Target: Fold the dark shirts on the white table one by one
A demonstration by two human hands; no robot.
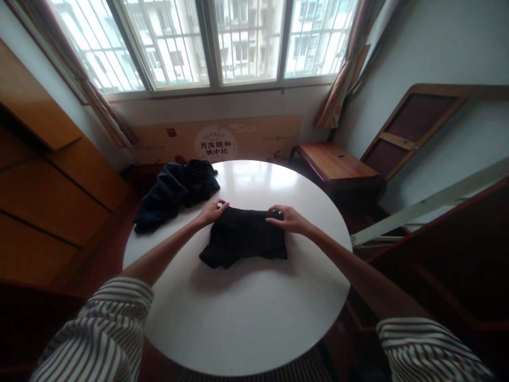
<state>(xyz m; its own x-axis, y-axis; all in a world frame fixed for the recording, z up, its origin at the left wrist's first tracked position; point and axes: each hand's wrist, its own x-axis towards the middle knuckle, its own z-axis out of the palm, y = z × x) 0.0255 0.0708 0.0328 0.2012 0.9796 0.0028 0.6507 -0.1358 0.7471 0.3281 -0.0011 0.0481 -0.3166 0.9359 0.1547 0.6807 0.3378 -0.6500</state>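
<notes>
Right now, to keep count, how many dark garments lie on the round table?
2: a black garment under the left hand and right hand, and a crumpled navy garment at the table's far left. More could hide in that heap.

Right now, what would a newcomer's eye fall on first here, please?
The eye goes first to the round white table, where the left hand and right hand rest on the top edge of a flattened black garment at its centre. A crumpled dark navy garment lies at the table's far left edge. Behind it, a bright barred window fills the wall.
</notes>
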